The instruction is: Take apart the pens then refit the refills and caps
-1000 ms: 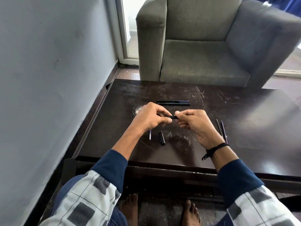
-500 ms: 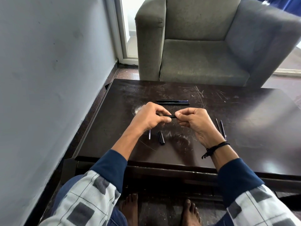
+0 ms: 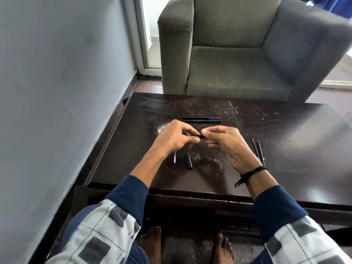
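left hand (image 3: 175,138) and right hand (image 3: 227,144) pinching black pen (image 3: 200,136), cap (image 3: 188,161) on table (image 3: 289,149)

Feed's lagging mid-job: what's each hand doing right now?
Left hand: grips one end of the slim black plastic pen.
Right hand: pinches that pen's other end.

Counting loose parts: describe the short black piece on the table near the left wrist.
The short black piece is a stubby tube, seemingly plastic, likely a pen cap, ridged at its far end. It lies flat on the dark table, pointing nearly away from the person, just right of a thin refill, not touching it. Nothing else touches it.
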Demonstrator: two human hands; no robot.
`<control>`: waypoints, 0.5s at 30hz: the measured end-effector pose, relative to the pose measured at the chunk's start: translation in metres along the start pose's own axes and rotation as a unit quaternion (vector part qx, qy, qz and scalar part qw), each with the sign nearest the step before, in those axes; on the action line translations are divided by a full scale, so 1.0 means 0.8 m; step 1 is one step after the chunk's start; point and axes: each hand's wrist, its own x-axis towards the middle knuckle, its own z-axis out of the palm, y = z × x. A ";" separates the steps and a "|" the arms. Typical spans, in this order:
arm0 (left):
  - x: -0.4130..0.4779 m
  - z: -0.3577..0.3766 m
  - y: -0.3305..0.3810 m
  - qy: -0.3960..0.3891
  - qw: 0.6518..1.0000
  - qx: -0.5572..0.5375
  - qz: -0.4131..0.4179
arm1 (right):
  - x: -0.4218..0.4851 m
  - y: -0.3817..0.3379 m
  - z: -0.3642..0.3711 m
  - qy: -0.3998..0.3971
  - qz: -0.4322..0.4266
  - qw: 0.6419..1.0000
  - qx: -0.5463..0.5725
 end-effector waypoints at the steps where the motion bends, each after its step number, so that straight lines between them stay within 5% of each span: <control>1: 0.000 0.000 0.001 -0.001 1.000 0.000 0.000 | 0.000 0.000 0.001 0.003 0.002 1.000 -0.003; 15: 0.000 0.002 0.000 -0.002 1.000 -0.007 0.001 | 0.000 -0.002 -0.003 -0.005 -0.020 1.000 -0.008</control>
